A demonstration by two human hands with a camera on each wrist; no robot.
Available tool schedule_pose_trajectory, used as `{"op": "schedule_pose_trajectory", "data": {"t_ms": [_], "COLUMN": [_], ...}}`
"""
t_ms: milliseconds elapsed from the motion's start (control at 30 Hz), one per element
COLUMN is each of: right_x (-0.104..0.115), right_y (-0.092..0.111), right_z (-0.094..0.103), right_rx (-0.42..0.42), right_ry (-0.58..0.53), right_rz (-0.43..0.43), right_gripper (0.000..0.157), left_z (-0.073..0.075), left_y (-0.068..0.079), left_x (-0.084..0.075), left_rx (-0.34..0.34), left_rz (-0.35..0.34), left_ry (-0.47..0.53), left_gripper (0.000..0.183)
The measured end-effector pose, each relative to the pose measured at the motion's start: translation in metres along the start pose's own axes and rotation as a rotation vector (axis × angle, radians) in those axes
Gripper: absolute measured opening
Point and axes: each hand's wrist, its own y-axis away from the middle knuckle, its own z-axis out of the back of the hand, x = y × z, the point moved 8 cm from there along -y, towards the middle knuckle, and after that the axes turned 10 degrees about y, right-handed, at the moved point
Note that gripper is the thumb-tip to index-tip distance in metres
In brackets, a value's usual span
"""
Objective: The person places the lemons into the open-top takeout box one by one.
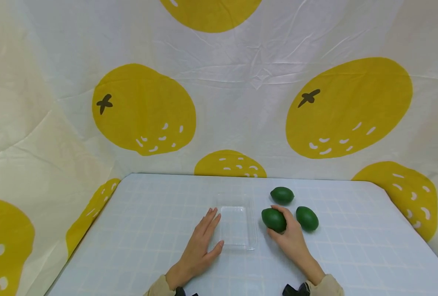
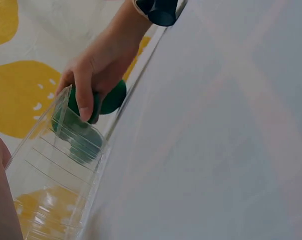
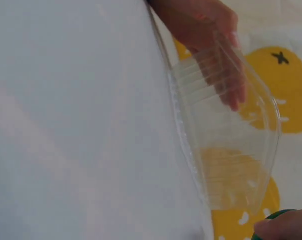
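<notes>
My right hand (image 1: 287, 235) grips a dark green lime (image 1: 273, 220), thumb on the near side and fingers on the far side, just right of a clear plastic container (image 1: 255, 234). In the left wrist view that hand (image 2: 98, 65) shows past the container's ribbed wall (image 2: 50, 165). My left hand (image 1: 200, 246) lies along the container's left side with straight fingers and the thumb spread near its front corner. Another lime (image 1: 282, 195) sits behind the gripped one, and one more lime (image 1: 307, 218) lies to the right of my right hand.
A pale checked cloth (image 1: 111, 246) covers the table. Behind it hangs a white curtain (image 1: 241, 102) printed with large yellow fruits, which also runs down the left side. The table's far edge (image 1: 315, 179) lies just beyond the limes.
</notes>
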Motion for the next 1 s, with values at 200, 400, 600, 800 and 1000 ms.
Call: {"op": "schedule_pose_trajectory", "data": {"t_ms": [200, 400, 600, 800, 1000], "right_x": [0.018, 0.043, 0.068, 0.086, 0.087], "right_y": [-0.018, -0.031, -0.039, -0.04, -0.036], "right_z": [0.014, 0.014, -0.008, -0.035, -0.063], "right_rx": [-0.042, -0.035, 0.041, 0.12, 0.246], "right_ry": [-0.03, -0.094, -0.183, -0.231, -0.146], "right_rz": [0.015, 0.027, 0.038, 0.073, 0.073], "right_gripper": [0.071, 0.07, 0.069, 0.067, 0.066], "left_z": [0.0, 0.001, 0.0, -0.001, -0.002], "left_y": [0.0, 0.0, 0.001, 0.001, 0.0], "left_x": [0.001, 0.0, 0.0, 0.001, 0.0], "left_rx": [0.002, 0.0, 0.006, 0.012, 0.017], "left_rz": [0.004, 0.001, 0.014, 0.015, 0.009], "left_ry": [-0.005, -0.006, -0.02, -0.019, -0.01], "left_gripper": [0.069, 0.07, 0.071, 0.071, 0.068]}}
